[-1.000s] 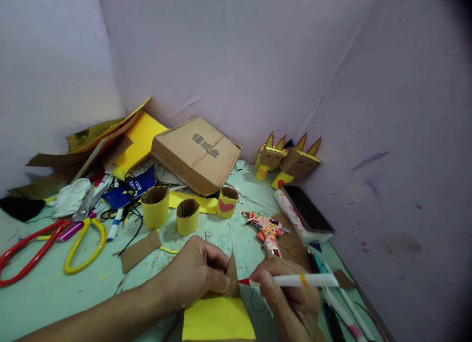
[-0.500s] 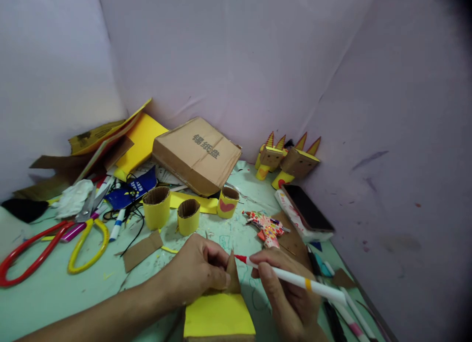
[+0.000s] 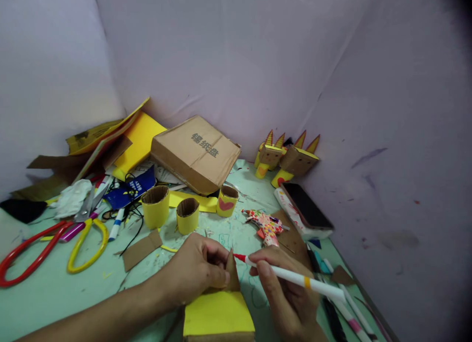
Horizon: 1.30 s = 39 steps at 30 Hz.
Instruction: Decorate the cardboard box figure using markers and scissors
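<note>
Cardboard, a small brown triangle (image 3: 232, 272), stands upright at the lower middle of the frame, pinched by the left hand (image 3: 197, 270) with its fingers pressed together on it, above a yellow-faced block (image 3: 218, 320). The right hand (image 3: 285, 293) grips a white marker (image 3: 295, 279), red tip seemingly touching the triangle's edge. Three yellow rolls (image 3: 187, 215) sit behind on the green bench (image 3: 55, 293), scissors (image 3: 84, 243) lie left.
</note>
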Motion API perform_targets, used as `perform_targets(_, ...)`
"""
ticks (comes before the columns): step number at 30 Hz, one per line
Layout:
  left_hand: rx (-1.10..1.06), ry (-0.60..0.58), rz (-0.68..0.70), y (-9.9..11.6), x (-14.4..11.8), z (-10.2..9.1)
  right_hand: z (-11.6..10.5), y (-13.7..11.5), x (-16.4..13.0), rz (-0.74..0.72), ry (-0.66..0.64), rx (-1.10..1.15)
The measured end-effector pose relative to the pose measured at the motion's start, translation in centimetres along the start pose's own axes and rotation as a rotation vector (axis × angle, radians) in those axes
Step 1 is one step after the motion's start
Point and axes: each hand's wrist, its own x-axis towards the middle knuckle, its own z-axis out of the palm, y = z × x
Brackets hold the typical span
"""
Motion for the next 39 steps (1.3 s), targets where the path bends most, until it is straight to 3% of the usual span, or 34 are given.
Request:
perform_targets(10, -0.015, 0.008, 0.001, 0.0, 0.0, 0.0, -0.3, -0.7, 0.4, 0.000, 0.012, 0.012)
perform_targets(20, -0.012, 0.000, 0.004, -0.2, 0.0, -0.1, -0.4, -0.4, 0.0, 0.011, -0.060, 0.012)
perform_targets(39, 0.032, -0.028, -0.010, 0.0, -0.3, -0.3, -0.1, -0.9, 1.0, -0.029, 0.007, 0.055)
